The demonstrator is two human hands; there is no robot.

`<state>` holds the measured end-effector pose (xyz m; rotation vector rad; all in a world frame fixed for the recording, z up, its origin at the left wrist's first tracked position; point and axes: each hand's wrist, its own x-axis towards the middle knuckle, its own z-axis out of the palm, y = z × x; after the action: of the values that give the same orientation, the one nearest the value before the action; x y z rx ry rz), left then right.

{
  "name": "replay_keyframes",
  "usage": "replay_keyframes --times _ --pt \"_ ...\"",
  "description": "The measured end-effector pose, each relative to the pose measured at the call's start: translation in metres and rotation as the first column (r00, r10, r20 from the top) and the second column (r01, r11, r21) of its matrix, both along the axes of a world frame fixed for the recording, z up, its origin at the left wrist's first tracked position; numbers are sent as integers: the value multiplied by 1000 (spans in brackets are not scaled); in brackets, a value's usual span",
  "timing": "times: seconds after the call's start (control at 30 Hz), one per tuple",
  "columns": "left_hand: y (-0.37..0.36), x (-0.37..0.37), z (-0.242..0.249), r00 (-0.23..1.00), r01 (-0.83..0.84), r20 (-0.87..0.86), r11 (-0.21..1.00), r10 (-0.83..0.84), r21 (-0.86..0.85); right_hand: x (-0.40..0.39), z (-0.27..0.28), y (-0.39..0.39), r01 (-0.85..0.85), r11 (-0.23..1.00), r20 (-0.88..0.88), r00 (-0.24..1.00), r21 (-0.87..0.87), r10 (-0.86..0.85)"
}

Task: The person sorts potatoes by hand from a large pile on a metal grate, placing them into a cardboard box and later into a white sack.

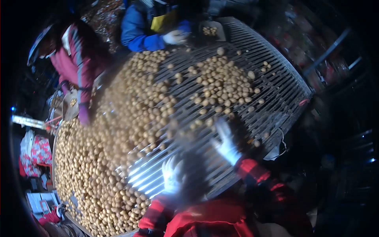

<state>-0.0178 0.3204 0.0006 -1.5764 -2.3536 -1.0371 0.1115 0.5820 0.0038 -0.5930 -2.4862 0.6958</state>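
Note:
Both my hands wear white gloves and red plaid sleeves. My left hand (172, 173) hovers with fingers spread over the bare metal bars of a slatted sorting table (276, 91). My right hand (226, 141) is raised a little farther out, fingers apart, blurred by motion. Neither hand holds anything that I can see. Several small round tan potatoes (118, 130) cover the left and middle of the table, and a looser patch of potatoes (221, 85) lies ahead of my right hand.
A person in a pink jacket (77, 59) leans over the table's left edge, gloved hand on the pile. Another person in a blue jacket (138, 27) stands at the far end with a white-gloved hand (175, 37). Dark surroundings ring the table.

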Motion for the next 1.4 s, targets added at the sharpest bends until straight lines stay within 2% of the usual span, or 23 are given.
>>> replay_keyframes --times 0.13,0.17,0.33,0.37,0.4,0.43,0.5,0.57,0.63,0.73,0.8,0.83,0.87,0.9,0.93,1.0,1.03,1.07,1.13,1.2,1.27,1.3,1.4 --pt "98 17 -2 983 156 107 986 -149 -65 65 -6 142 392 912 5 919 123 -395" --pt "106 23 -8 995 98 29 995 -97 -36 71 -13 175 419 903 -113 906 92 -409" --pt "124 29 -4 999 10 -31 1000 -10 -23 23 -29 281 482 853 84 859 199 -505" --pt "127 27 2 999 42 -4 998 -42 -51 -9 -27 287 432 890 5 900 -144 -436" --pt "131 26 1 999 34 -5 997 -34 -62 -44 -30 287 263 955 -192 939 -135 -286" --pt "131 26 0 998 25 -62 999 -27 -38 -67 -14 269 383 920 -139 909 -87 -392" --pt "130 29 0 993 21 -115 1000 -23 -22 -95 -29 262 224 971 -245 940 -79 -237" --pt "131 28 -2 993 30 -110 998 -36 -55 -106 8 223 -76 972 -405 914 -222 -22" --pt "128 28 -6 993 36 -109 997 -44 -74 -113 -3 194 -334 862 -323 922 -382 214" --pt "127 21 -6 997 78 -18 992 -80 -95 -111 12 184 -465 885 -172 874 -22 455" --pt "131 20 16 992 106 103 908 -70 -405 -103 17 235 -193 939 -277 921 285 274" --pt "138 21 10 988 11 -151 988 -35 -151 -99 5 256 -192 845 -544 828 -499 -133" --pt "139 19 12 989 -3 -148 989 -20 -151 -74 -14 311 268 961 -205 946 69 -249" --pt "140 19 17 994 6 -106 987 -23 -161 -59 -11 340 491 815 -108 869 309 -483" --pt "142 20 21 998 17 -64 985 -29 -171 -51 -29 368 402 866 -93 890 -297 -446" --pt "142 17 18 1000 20 -16 989 -22 -147 -75 -29 335 377 869 -216 864 -322 -455" --pt "139 17 11 999 25 -44 993 -30 -112 -86 -39 329 302 943 -211 940 142 -270" --pt "137 18 7 997 34 -72 996 -40 -80 -98 -42 303 230 948 -215 959 221 -183" --pt "136 16 15 999 37 -18 993 -39 -111 -110 -7 265 -169 930 -227 969 -327 96" --pt "139 15 25 996 68 76 971 -52 -229 -124 11 267 -279 960 -256 928 10 272" --pt "136 15 4 999 36 38 985 -30 -171 -155 -1 318 -91 979 -414 896 185 161" --pt "132 16 -2 1000 19 -5 994 -20 -108 -165 1 336 119 984 -447 894 134 -47" --pt "126 13 0 990 80 128 970 -51 -228 -182 -13 372 322 945 -22 946 -57 -323"
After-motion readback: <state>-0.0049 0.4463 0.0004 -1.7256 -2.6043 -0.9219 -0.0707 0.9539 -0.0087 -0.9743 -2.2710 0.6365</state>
